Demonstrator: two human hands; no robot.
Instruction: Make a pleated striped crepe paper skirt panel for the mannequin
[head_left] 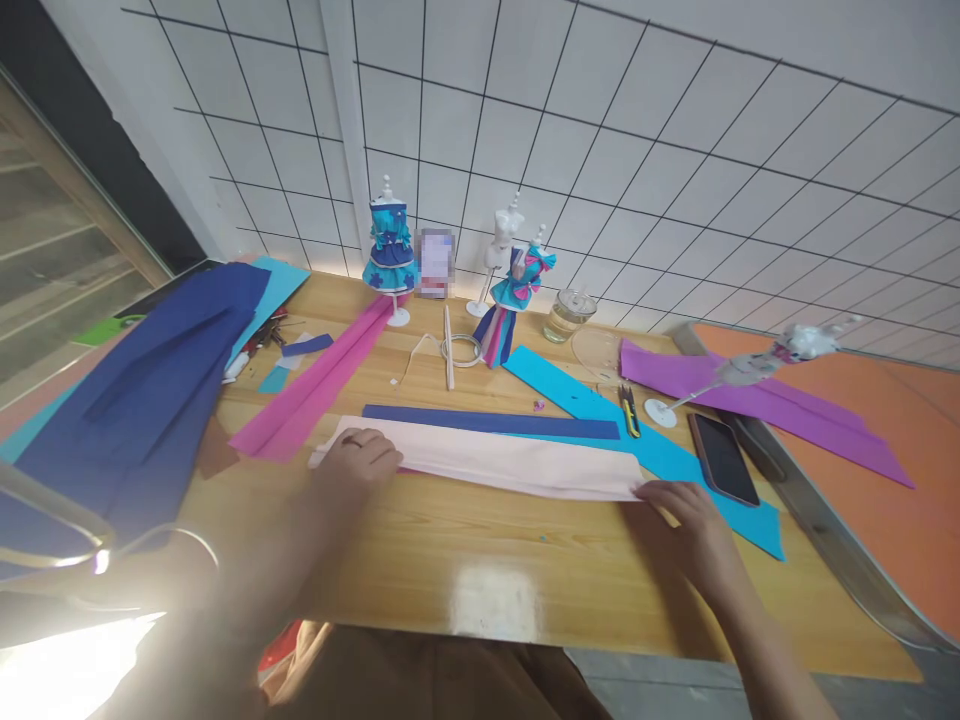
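Observation:
A long pale pink strip (487, 455), of crepe paper or thin cloth, lies folded across the tabletop. My left hand (364, 455) wears a ring and has its fingers closed over the strip's left end. At the right end, my right hand (694, 525) pinches the lower corner between thumb and fingers. Just behind the pink strip runs a narrow dark blue strip (491, 420). A sliver of magenta shows under the pink strip's lower edge beside my left hand. A bright blue strip (667, 450) passes diagonally beneath, toward the right.
Small dress forms stand behind: one in a blue dress (390, 245), one in a bow-trimmed dress (517, 285). Thread snips (629, 410), a phone (724, 458) and a glass cup (568, 315) sit right. Dark blue sheets (157, 400) and a magenta strip (322, 380) lie left.

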